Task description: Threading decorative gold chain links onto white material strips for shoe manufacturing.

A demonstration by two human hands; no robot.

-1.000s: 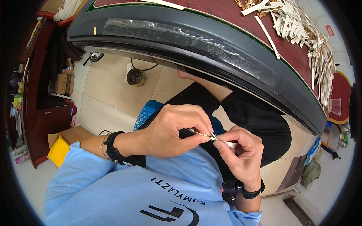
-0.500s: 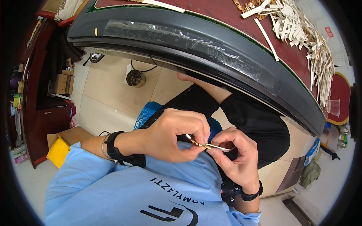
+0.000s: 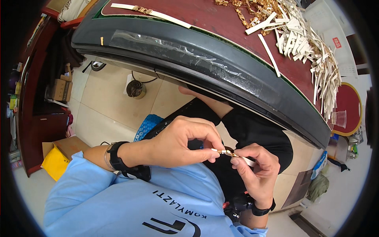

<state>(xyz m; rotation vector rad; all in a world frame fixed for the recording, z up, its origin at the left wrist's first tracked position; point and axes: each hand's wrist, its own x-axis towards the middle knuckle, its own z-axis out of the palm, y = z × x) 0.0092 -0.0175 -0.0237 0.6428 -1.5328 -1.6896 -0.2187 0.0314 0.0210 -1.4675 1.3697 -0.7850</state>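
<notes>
Over my lap, a short gold chain [image 3: 227,152] stretches between my two hands. My left hand [image 3: 185,140] pinches its near-left end between thumb and forefinger, where a small pale tip shows. With thumb and forefinger my right hand [image 3: 258,164] grips the other end, where a white strap [image 3: 249,161] meets the chain. The rest of that strap is partly hidden by the right fingers. On the table edge above lies a white strap joined in the middle by a gold chain [image 3: 143,10].
A dark red table [image 3: 221,23] with a padded black rim spans the top. On its right are a heap of white strips [image 3: 304,47] and a pile of gold chains [image 3: 258,14]. A clear plastic cup [image 3: 339,118] stands beyond. Below left sits a cardboard box [image 3: 71,147].
My hands have drawn slightly apart, and more of the gold chain shows between them. The view has shifted, bringing the strap and the gold pile on the table further into sight.
</notes>
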